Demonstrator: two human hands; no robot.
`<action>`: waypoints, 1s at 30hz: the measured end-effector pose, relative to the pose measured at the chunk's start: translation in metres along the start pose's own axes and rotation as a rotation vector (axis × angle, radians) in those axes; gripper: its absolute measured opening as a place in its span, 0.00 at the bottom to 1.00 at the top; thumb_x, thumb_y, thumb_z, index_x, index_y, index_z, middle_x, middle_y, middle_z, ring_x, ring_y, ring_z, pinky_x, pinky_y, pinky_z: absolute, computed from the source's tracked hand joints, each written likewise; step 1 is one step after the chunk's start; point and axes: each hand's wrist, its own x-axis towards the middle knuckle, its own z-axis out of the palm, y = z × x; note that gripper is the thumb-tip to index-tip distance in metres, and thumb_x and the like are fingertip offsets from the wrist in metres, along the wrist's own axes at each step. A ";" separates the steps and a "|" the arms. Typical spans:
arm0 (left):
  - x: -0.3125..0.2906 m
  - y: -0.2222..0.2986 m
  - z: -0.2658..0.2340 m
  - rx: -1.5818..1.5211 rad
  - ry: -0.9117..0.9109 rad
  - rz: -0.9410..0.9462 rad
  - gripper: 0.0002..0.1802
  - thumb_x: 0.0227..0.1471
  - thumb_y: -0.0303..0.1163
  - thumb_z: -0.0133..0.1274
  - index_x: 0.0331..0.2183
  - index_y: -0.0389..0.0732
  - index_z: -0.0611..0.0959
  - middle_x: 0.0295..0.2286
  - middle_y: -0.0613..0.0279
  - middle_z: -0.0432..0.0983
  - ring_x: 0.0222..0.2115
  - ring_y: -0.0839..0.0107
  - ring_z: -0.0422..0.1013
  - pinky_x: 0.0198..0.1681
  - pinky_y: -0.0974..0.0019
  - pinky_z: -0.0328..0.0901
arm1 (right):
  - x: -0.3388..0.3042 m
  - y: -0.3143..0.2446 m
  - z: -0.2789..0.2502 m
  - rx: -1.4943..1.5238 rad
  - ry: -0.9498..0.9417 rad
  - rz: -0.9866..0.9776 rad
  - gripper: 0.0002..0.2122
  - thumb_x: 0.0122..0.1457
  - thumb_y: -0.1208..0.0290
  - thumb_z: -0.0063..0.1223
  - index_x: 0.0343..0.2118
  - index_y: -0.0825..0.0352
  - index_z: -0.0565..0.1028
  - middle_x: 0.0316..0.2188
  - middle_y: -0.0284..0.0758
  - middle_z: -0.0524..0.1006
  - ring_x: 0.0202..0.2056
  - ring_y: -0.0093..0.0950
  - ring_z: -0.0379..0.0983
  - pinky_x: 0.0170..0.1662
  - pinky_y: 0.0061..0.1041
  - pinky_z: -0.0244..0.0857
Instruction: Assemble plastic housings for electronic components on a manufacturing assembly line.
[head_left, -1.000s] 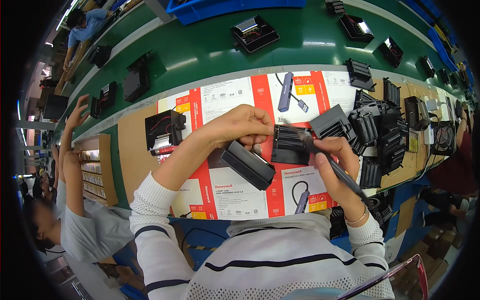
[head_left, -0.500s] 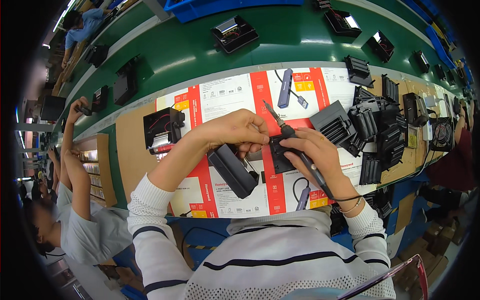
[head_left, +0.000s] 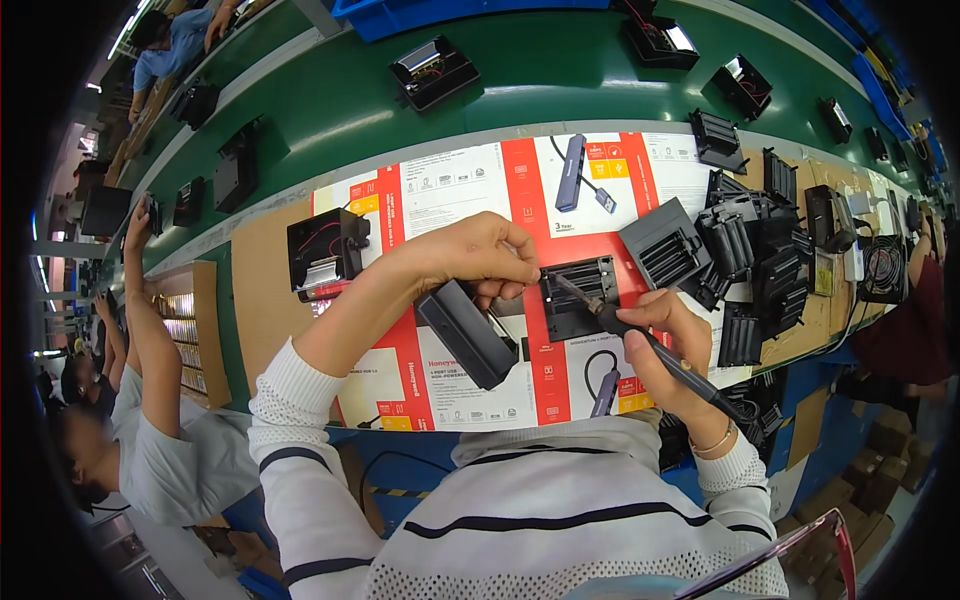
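My right hand (head_left: 672,340) is closed around the handle of a soldering iron (head_left: 655,355). The iron's metal tip points up and left over a black battery holder (head_left: 580,312) with slots, which lies on the printed cardboard. At the holder's upper left corner, my left hand (head_left: 490,258) has its thumb and forefinger pinched together; whatever they hold is too small to make out. Below that hand, a black plastic housing (head_left: 466,335) lies tilted, its open side toward the battery holder. Part of the housing is hidden beneath my fingers.
Another battery holder (head_left: 665,245) lies to the right, beside a heap of black holders (head_left: 765,250). An open black box (head_left: 328,252) with red wires sits at left. Beyond runs a green conveyor (head_left: 340,110) bearing several black boxes. A co-worker (head_left: 175,440) is at left.
My right hand has drawn the soldering iron toward me and right, turning its tip onto the battery holder and uncovering its slots. My left hand stays nearly still. Boxes on the conveyor have shifted left.
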 end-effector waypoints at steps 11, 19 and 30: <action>0.001 -0.002 0.000 -0.007 0.001 0.007 0.10 0.55 0.33 0.60 0.32 0.35 0.83 0.19 0.66 0.76 0.14 0.83 0.65 0.19 0.75 0.64 | 0.007 -0.009 -0.002 -0.134 -0.073 -0.095 0.09 0.48 0.79 0.59 0.34 0.73 0.79 0.25 0.39 0.76 0.30 0.31 0.74 0.36 0.28 0.69; 0.001 -0.003 0.002 -0.044 -0.013 0.016 0.10 0.56 0.32 0.59 0.32 0.34 0.83 0.19 0.65 0.77 0.14 0.84 0.65 0.20 0.76 0.63 | 0.010 -0.001 -0.001 -0.355 -0.129 -0.452 0.11 0.44 0.81 0.62 0.33 0.69 0.80 0.21 0.36 0.76 0.28 0.35 0.75 0.37 0.30 0.70; 0.002 -0.001 0.007 -0.056 0.018 0.030 0.10 0.56 0.32 0.60 0.32 0.34 0.83 0.19 0.64 0.77 0.14 0.84 0.65 0.19 0.77 0.62 | 0.002 0.005 -0.005 -0.160 -0.004 -0.248 0.10 0.46 0.79 0.61 0.34 0.74 0.80 0.24 0.41 0.79 0.31 0.35 0.75 0.36 0.31 0.70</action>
